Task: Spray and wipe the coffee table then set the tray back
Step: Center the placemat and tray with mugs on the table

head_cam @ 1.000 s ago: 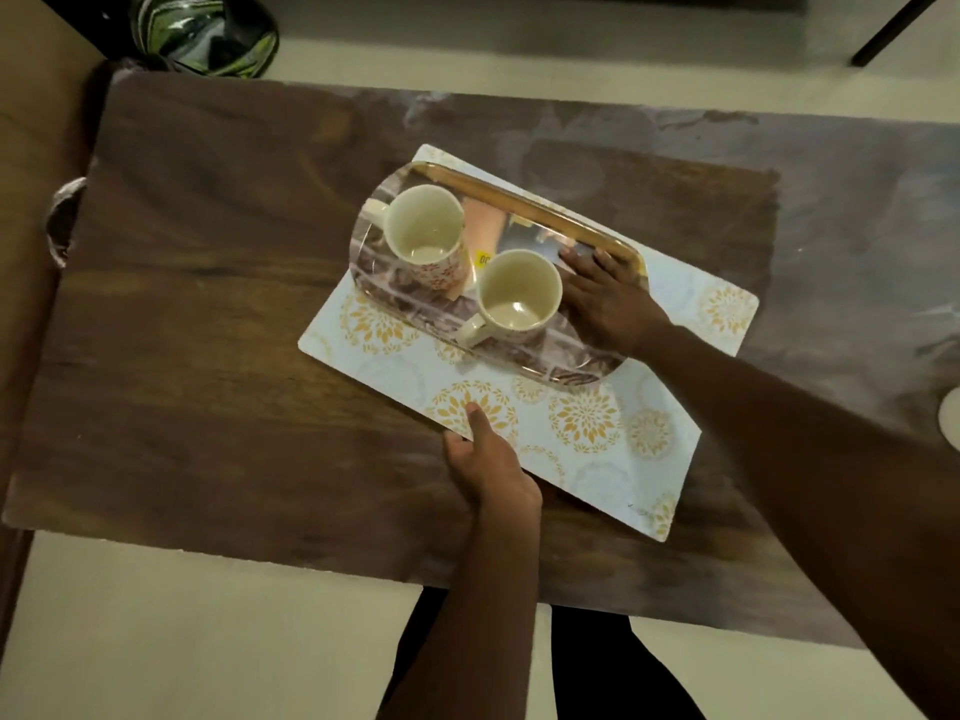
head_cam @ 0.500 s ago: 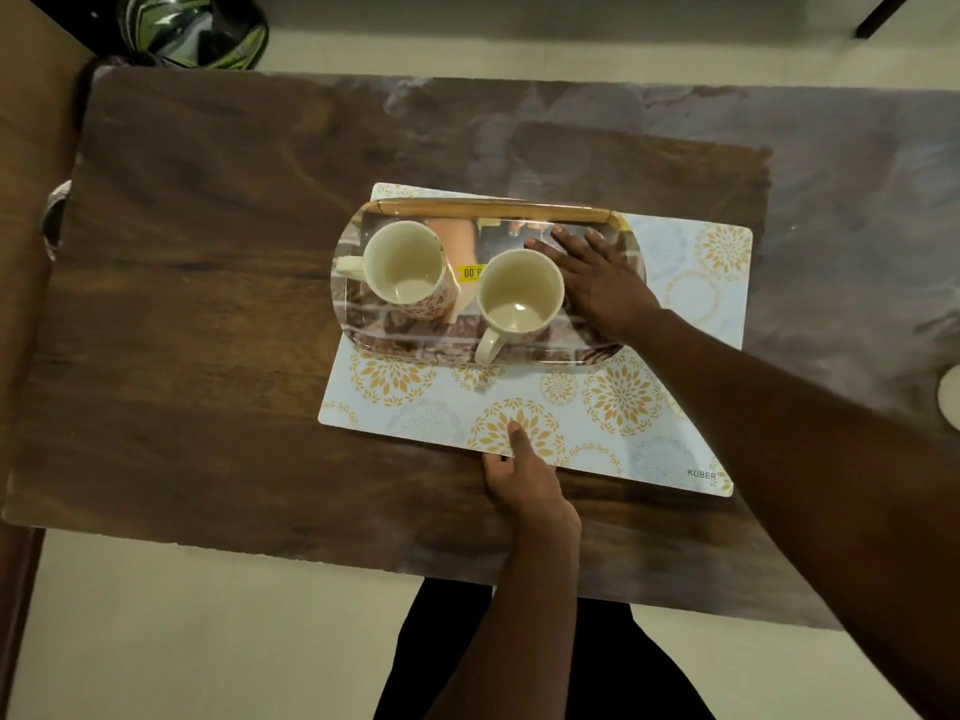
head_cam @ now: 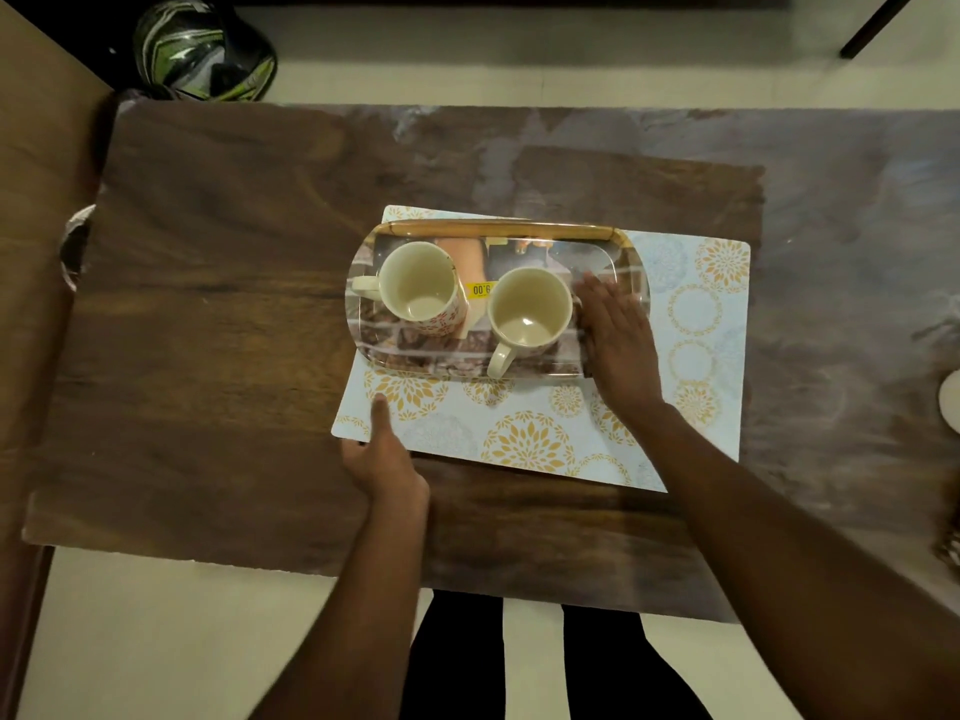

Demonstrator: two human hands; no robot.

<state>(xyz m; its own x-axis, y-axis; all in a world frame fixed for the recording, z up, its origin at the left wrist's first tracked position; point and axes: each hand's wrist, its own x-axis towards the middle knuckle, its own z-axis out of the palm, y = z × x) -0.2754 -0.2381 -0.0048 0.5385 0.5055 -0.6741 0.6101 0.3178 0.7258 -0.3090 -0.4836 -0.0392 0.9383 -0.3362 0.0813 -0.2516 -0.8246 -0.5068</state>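
Oblong glossy tray [head_cam: 631, 262] with a printed picture and a wooden-coloured far rim, resting on a pale blue rectangular placemat [head_cam: 691, 350] patterned with gold and blue floral medallions, toward the mat's far left part. On the tray, two empty cream ceramic mugs: the left mug [head_cam: 418, 289] with its handle pointing left, the right mug [head_cam: 529, 315] with its handle pointing toward the near edge, a small yellow price sticker [head_cam: 481, 290] between them. Right hand [head_cam: 615, 345] laid flat, fingers extended and together, palm down on the tray's right end just beside the right mug (gripping nothing, only pressing). Left hand [head_cam: 384, 457] at the placemat's near-left corner, thumb lying on top of the mat, fingers curled at the edge and hidden beneath, so pinching the mat as far as can be told. Placemat lying on a dark brown wood-grain coffee table [head_cam: 218, 314], slightly skewed to the table's edges, streaky sheen across the table's right half. Beyond the far left corner, on the pale floor, a black and green helmet [head_cam: 205, 52]. Dark trouser legs [head_cam: 457, 662] below the near edge
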